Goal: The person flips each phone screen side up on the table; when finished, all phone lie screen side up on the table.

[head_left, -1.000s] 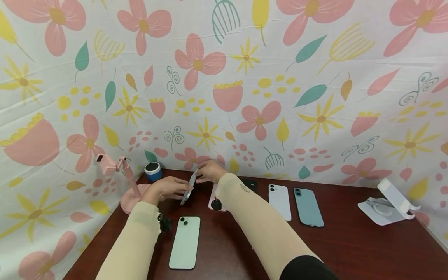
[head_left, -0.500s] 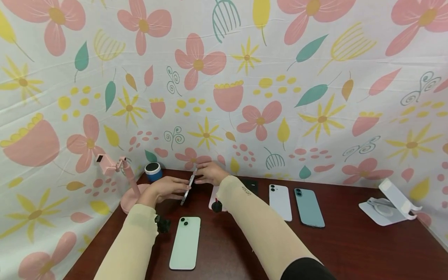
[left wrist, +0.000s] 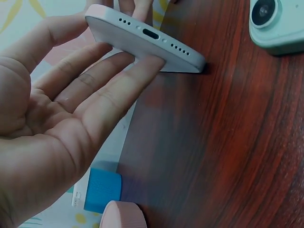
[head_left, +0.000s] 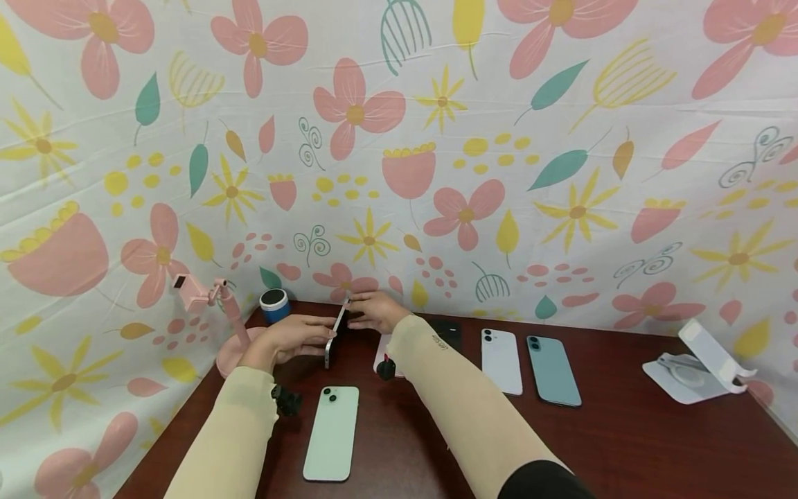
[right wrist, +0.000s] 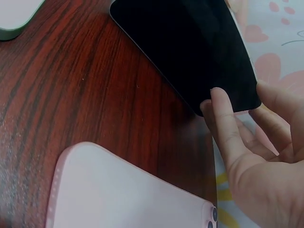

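Both hands hold a smartphone (head_left: 339,330) that stands on its long edge on the dark wood table, near the back. My left hand (head_left: 293,337) holds its near end, the thumb at the upper edge and the fingers against the pale back, as the left wrist view shows. That view also shows the charging port. My right hand (head_left: 377,311) pinches the far end, with fingertips on the black screen (right wrist: 190,52) in the right wrist view. A pale green phone (head_left: 332,434) lies face down in front. Beside the right hand, a pink phone (right wrist: 118,190) is partly hidden by the arm.
A pink stand (head_left: 233,326) and a blue speaker-like cylinder (head_left: 275,305) stand at the left. To the right lie a black item (head_left: 450,333), partly covered by the sleeve, a white phone (head_left: 501,362) and a blue phone (head_left: 553,371). A white folding stand (head_left: 698,364) is far right.
The held phone has turned on its edge: its grey back showed earlier, and now a thin edge and dark screen side show. Both hands stay almost in place.
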